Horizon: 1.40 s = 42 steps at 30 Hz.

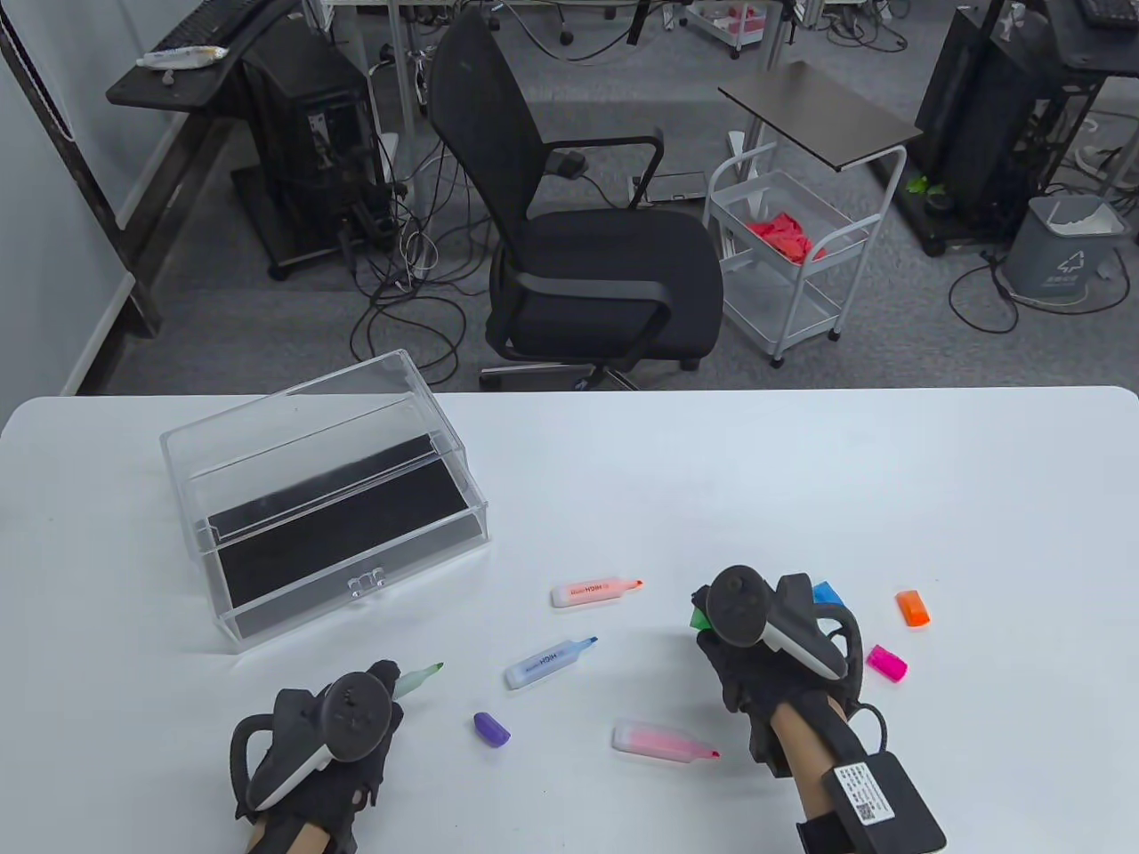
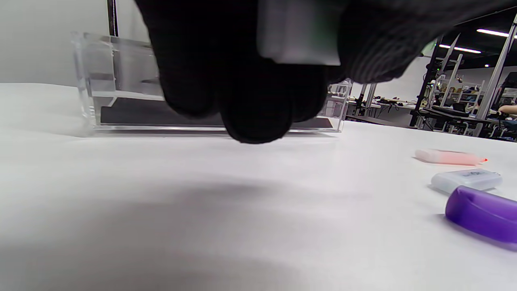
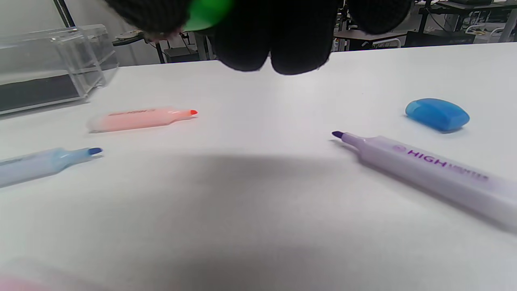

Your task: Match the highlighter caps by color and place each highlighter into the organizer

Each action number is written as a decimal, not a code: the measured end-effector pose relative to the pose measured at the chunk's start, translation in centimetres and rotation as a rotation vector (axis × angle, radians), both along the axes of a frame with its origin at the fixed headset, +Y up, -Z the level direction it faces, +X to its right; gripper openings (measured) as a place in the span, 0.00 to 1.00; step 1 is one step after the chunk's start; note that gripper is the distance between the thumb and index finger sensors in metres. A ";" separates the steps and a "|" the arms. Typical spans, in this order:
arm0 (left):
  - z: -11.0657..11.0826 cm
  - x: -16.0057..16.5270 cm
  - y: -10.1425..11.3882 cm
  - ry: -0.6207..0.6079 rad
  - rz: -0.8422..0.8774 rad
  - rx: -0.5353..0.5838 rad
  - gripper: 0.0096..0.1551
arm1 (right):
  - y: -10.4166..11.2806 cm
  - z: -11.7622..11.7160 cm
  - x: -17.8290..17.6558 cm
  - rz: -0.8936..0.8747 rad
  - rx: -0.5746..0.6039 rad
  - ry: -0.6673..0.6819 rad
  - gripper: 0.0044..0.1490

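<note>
Now your left hand, lower left, grips the green highlighter; your right hand, lower right, pinches the green cap.

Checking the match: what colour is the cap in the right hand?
Green; the cap shows best in the right wrist view.

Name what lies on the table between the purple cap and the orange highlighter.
In the table view, the blue highlighter lies uncapped between the purple cap and the orange highlighter; bare white table fills the rest.

Clear glossy plastic organizer
</note>
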<state>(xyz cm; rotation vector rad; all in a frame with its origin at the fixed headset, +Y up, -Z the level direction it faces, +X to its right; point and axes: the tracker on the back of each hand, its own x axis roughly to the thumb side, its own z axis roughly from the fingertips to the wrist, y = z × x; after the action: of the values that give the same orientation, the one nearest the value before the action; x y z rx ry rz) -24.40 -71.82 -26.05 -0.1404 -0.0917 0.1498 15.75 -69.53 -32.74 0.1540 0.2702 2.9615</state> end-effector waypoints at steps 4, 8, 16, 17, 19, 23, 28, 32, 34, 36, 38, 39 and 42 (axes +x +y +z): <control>-0.1 0.0 0.0 -0.020 -0.010 0.004 0.33 | 0.2 2.4 -0.8 -0.190 -0.023 -0.007 0.35; -0.1 0.6 0.0 -0.065 0.006 0.011 0.32 | 0.5 3.8 -1.7 -0.273 0.005 -0.014 0.35; 0.1 1.5 -0.4 -0.116 0.066 -0.031 0.32 | -1.2 4.9 -4.9 -0.441 -0.017 0.003 0.35; 0.1 1.5 -0.5 -0.110 0.080 -0.046 0.32 | -1.6 4.9 -5.2 -0.444 -0.021 0.012 0.35; 0.1 1.6 -0.4 -0.120 0.071 -0.028 0.32 | -2.1 5.1 -5.9 -0.436 -0.029 0.032 0.35; 0.2 1.9 -0.2 -0.154 0.067 0.002 0.32 | -2.3 5.7 -6.9 -0.444 0.010 0.094 0.36; 0.5 2.8 0.0 -0.186 0.049 0.032 0.33 | -3.0 5.7 -7.5 -0.449 0.023 0.135 0.35; 0.9 3.8 0.3 -0.241 0.049 0.051 0.33 | -3.6 5.7 -7.6 -0.548 -0.016 0.153 0.33; 1.2 4.3 0.4 -0.259 0.046 0.057 0.33 | -3.7 5.9 -7.5 -0.599 -0.013 0.158 0.33; 1.4 4.8 0.5 -0.283 0.049 0.071 0.33 | -3.9 6.0 -7.6 -0.632 -0.020 0.165 0.32; 1.6 5.4 0.5 -0.305 0.054 0.069 0.33 | -4.1 6.0 -7.7 -0.665 -0.039 0.176 0.32; 1.6 5.6 0.4 -0.314 0.053 0.071 0.32 | -4.2 6.1 -7.8 -0.680 -0.049 0.183 0.32; 1.7 6.2 0.3 -0.334 0.041 0.072 0.33 | -4.2 6.1 -8.1 -0.710 -0.049 0.199 0.32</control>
<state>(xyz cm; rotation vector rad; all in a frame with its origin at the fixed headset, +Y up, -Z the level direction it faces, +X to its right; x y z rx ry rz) -18.23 -71.57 -24.31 -0.0904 -0.4328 0.1630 7.61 -73.71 -26.60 0.4377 0.2463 2.2353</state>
